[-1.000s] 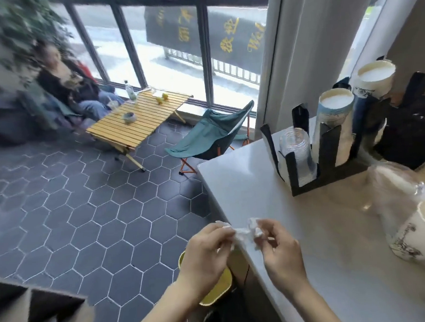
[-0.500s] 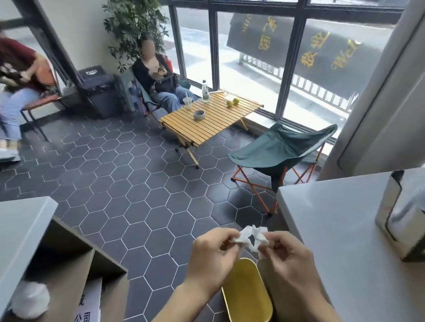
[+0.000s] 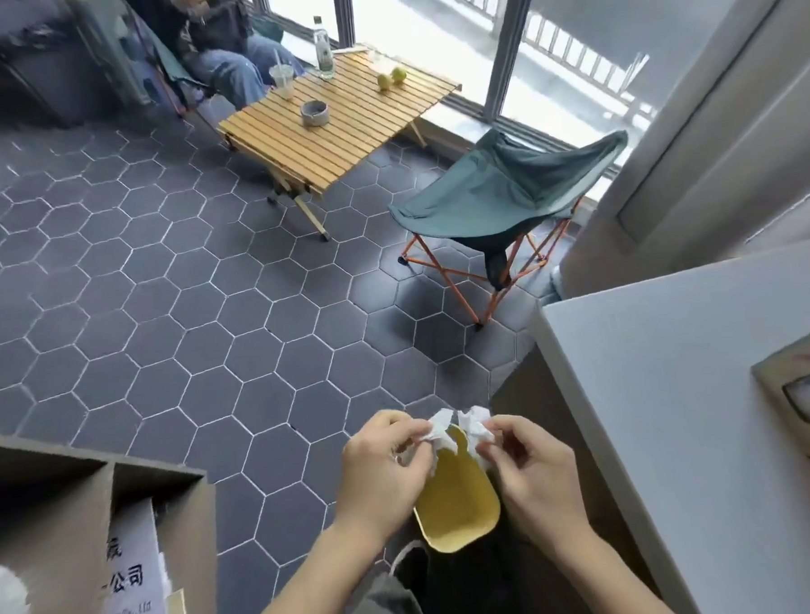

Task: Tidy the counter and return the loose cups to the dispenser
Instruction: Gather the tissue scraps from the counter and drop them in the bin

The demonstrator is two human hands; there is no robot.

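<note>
Both my hands pinch a crumpled white tissue point(image 3: 458, 427) low in the middle of the view. My left hand point(image 3: 383, 467) grips its left part and my right hand point(image 3: 526, 464) grips its right part. The tissue hangs right above a yellow bin point(image 3: 456, 506) that stands on the floor beside the counter. The white counter point(image 3: 680, 409) fills the right side. Neither the cup dispenser nor any loose cup is in view.
A tissue box point(image 3: 806, 398) lies at the counter's right edge. An open cardboard box point(image 3: 76, 521) with papers sits at lower left. On the hexagon-tiled floor stand a green folding chair point(image 3: 505, 193) and a wooden slat table point(image 3: 337, 118); a seated person point(image 3: 220, 39) is behind it.
My view has swung left and down, away from the counter and the cup dispenser. My hands with the tissue have come off the counter's edge and now hover over the yellow bin.
</note>
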